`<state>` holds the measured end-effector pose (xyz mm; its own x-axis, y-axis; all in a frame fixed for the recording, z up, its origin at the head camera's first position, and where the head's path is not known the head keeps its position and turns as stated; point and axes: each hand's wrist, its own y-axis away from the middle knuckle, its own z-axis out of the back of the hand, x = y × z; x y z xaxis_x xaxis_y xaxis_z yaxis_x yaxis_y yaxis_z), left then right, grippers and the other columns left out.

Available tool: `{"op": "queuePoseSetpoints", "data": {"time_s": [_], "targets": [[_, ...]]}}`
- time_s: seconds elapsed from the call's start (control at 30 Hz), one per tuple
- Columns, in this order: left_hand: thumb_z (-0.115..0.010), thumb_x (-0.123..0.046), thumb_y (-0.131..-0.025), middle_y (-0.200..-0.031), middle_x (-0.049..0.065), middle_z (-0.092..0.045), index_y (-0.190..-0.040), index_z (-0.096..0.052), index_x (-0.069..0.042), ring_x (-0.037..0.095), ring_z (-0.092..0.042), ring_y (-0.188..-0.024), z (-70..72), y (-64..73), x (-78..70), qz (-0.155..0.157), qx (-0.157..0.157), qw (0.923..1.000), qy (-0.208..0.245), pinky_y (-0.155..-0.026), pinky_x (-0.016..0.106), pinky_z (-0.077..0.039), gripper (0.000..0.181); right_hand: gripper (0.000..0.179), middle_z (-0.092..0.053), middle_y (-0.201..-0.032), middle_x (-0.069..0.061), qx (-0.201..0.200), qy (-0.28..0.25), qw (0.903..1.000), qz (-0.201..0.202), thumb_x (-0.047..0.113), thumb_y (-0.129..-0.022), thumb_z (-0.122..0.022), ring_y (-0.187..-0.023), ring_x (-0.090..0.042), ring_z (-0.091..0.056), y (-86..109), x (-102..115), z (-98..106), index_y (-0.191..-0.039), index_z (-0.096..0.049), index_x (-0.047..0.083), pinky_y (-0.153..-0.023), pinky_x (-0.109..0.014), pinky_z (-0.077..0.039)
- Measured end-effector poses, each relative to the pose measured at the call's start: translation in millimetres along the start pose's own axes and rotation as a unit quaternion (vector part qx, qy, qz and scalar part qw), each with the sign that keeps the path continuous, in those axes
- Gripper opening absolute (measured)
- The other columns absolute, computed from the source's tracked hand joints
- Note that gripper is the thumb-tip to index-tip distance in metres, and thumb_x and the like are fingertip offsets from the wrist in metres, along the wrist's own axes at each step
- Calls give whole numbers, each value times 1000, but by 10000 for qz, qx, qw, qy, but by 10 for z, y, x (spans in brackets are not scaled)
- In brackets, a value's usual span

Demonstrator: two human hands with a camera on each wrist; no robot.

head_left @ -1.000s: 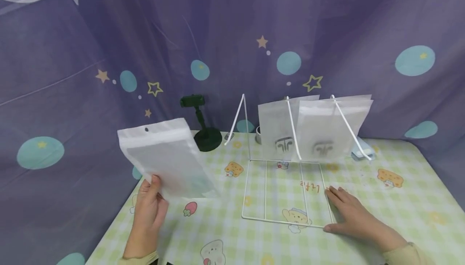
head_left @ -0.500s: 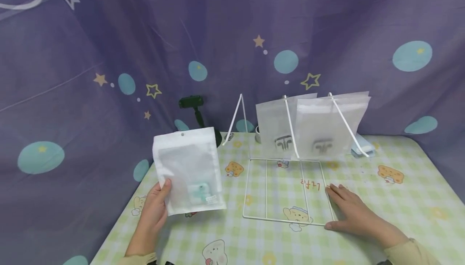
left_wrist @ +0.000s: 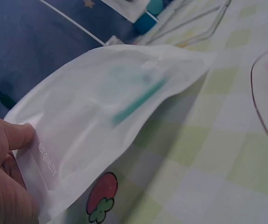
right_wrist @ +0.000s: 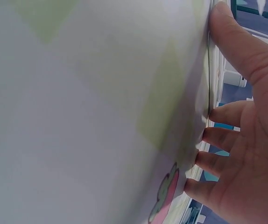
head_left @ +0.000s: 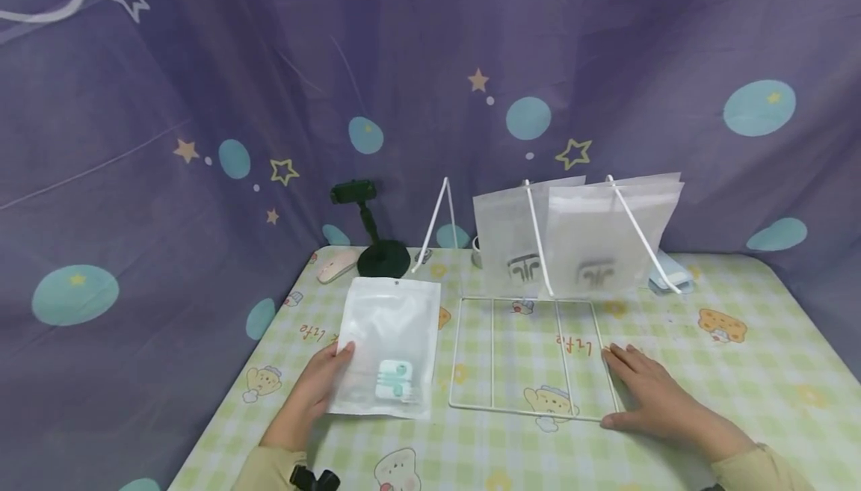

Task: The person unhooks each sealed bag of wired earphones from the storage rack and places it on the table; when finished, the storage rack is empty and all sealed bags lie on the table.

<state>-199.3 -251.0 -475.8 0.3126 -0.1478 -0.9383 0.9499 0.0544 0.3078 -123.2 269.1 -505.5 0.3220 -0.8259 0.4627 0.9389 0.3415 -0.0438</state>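
Over the left half of the surface, the left grip pinches a translucent white pouch by its side. Next, a white wire rack holds more pouches toward the far edge. The right grip, fingers extended, touches the rack's right side. A blue packet lies toward the far right corner.

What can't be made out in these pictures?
Head view: white round object, mostly hidden behind the left hanging bag.
Head view: blue item, partly behind the right hanging bag.
Left wrist view: teal item inside the held bag, details blurred by cloudy film.
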Motion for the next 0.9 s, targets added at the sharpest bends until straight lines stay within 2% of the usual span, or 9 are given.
{"op": "queuePoseSetpoints", "data": {"time_s": [0.17, 0.37, 0.63, 0.8, 0.9], "targets": [[-53, -24, -101, -99, 10, -65, -136, -49, 8, 19, -62, -81, -34, -106, 60, 109, -45, 9999, -68, -70, 35, -52, 48, 107, -36, -147, -32, 2, -7, 10000, 45, 62, -69, -77, -133, -57, -26, 14, 9, -3, -142, -42, -8, -101, -69, -25], [-52, -18, -101, -106, 16, -64, -134, -49, 12, 18, -61, -83, -97, -215, 78, -18, -58, 9993, -381, -71, 32, -51, 44, 107, -35, -146, -33, -25, 35, 9999, 101, 62, -69, -76, -133, -58, -26, 1, -7, 12, -142, -41, -8, -101, -68, -25], [-50, -13, -101, -98, 14, -65, -132, -50, 12, 19, -62, -78, -168, -303, 85, -20, 18, 9994, -356, -66, 34, -53, 40, 109, -34, -148, -32, 53, -1, 10000, -10, 64, -69, -75, -134, -57, -25, -5, -15, 18, -143, -40, -7, -101, -68, -25], [-48, -15, -102, -114, 22, -61, -134, -50, 10, 25, -60, -91, -199, -330, 67, 44, -31, 9970, -774, -76, 36, -50, 41, 108, -35, -147, -33, 21, 16, 10000, 6, 63, -68, -76, -133, -57, -26, -5, -2, 19, -143, -42, -7, -101, -68, -25], [-47, -14, -101, -125, 27, -56, -135, -48, 10, 31, -59, -101, -217, -329, 53, 49, -118, 9936, -1121, -84, 41, -48, 41, 108, -35, -146, -33, 29, -1, 10000, 36, 64, -68, -76, -132, -58, -27, -2, -4, 4, -143, -42, -7, -100, -69, -26]]}}
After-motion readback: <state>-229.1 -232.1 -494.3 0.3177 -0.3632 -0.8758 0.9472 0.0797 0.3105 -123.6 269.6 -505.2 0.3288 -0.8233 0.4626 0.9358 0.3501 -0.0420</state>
